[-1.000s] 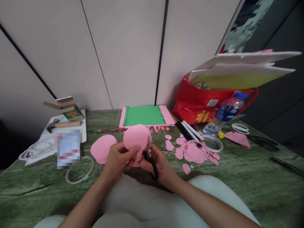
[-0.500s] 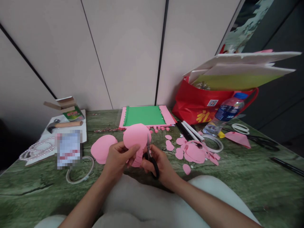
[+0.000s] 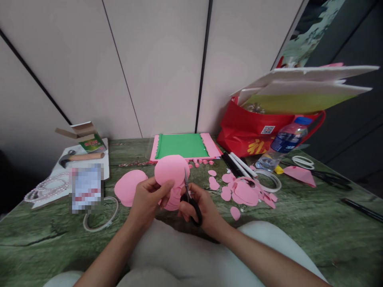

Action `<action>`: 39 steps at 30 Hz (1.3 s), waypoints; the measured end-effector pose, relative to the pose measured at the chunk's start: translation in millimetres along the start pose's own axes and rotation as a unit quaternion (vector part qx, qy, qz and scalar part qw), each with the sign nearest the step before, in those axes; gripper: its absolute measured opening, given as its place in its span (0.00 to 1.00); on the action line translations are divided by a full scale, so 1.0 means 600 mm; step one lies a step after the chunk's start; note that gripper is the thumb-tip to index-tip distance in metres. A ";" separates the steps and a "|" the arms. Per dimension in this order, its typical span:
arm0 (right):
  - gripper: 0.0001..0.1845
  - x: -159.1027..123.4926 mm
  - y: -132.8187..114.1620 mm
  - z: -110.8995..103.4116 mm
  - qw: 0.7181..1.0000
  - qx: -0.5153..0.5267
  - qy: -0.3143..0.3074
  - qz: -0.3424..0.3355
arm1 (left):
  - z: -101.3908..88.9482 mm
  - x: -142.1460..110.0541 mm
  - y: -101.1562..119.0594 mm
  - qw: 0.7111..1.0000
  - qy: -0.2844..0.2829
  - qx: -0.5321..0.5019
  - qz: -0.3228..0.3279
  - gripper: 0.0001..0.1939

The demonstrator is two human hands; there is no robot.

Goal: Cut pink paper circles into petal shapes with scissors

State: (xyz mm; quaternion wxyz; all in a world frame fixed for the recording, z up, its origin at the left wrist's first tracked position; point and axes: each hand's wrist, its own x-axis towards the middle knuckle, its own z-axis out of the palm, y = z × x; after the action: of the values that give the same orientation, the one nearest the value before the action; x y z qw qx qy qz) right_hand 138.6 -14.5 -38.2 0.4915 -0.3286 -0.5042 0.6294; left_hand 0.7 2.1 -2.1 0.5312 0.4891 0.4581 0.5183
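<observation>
My left hand pinches a round pink paper piece by its lower edge, thumb on the near face. In my right hand are black-handled scissors, their blades pointing up along the right edge of that round piece. Whether the blades touch the paper I cannot tell. Under and behind the hands lie more pink paper pieces, partly hidden. Just left of my left hand rests a stack of pink paper rounds. Beyond the held piece is a green sheet with pink scalloped strips on both sides.
Right of my hands are scattered pink paper scraps, a tape roll, white pens and a water bottle before a red bag. Leftward lie another tape roll, a hammer, bead strings and an opened box.
The scissors and my right hand have shifted very slightly down, away from the paper's lower part. The round piece has turned or moved a little left in my left hand.
</observation>
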 end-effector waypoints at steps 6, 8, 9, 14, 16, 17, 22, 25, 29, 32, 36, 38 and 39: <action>0.14 -0.001 0.003 0.000 1.000 -0.008 -0.005 -0.007 | 0.004 -0.002 0.006 0.999 -0.033 -0.027 -0.027 0.12; 0.15 -0.002 0.002 0.001 1.000 -0.018 -0.013 0.001 | 0.003 -0.003 0.006 0.997 -0.051 -0.030 -0.038 0.12; 0.16 -0.002 0.001 0.001 1.000 -0.021 -0.017 0.004 | 0.003 -0.003 0.006 0.997 -0.053 -0.027 -0.041 0.11; 0.16 -0.003 0.000 0.002 1.000 -0.016 -0.019 0.005 | 0.000 -0.002 0.004 0.999 -0.024 0.016 -0.043 0.13; 0.16 -0.002 0.002 0.001 1.000 -0.015 -0.015 0.013 | -0.001 -0.003 0.004 0.999 -0.021 0.022 -0.044 0.14; 0.17 -0.001 0.003 0.001 1.000 -0.014 -0.013 0.015 | -0.001 -0.003 0.004 0.999 -0.021 0.022 -0.045 0.14; 0.18 0.000 0.004 0.000 1.000 -0.014 -0.010 0.012 | -0.001 -0.004 0.003 0.999 -0.021 0.025 -0.043 0.14; 0.19 0.000 0.000 0.001 1.000 -0.017 -0.012 0.016 | -0.001 -0.003 0.003 0.999 -0.018 0.015 -0.037 0.13; 0.19 0.001 -0.003 0.001 1.000 -0.013 -0.011 0.019 | 0.001 -0.004 0.006 0.999 -0.015 0.008 -0.032 0.13; 0.19 0.001 -0.002 0.001 1.000 -0.009 -0.013 0.018 | 0.004 -0.005 0.009 0.999 -0.009 0.001 -0.031 0.13; 0.18 -0.001 -0.002 0.002 1.000 -0.019 -0.012 0.007 | 0.005 -0.005 0.010 0.999 -0.021 -0.017 -0.036 0.13; 0.17 -0.002 -0.002 0.002 0.999 -0.032 -0.014 0.001 | 0.005 -0.005 0.010 0.998 -0.041 -0.029 -0.044 0.12; 0.17 -0.002 -0.002 0.002 0.999 -0.037 -0.017 -0.002 | 0.004 -0.005 0.009 0.997 -0.051 -0.031 -0.046 0.12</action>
State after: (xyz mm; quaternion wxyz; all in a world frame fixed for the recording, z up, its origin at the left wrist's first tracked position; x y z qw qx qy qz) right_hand 138.3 -16.1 -36.8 0.4718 -0.3351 -0.5360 0.6146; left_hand 2.4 -1.3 3.6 0.5921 0.4764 0.4360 0.4820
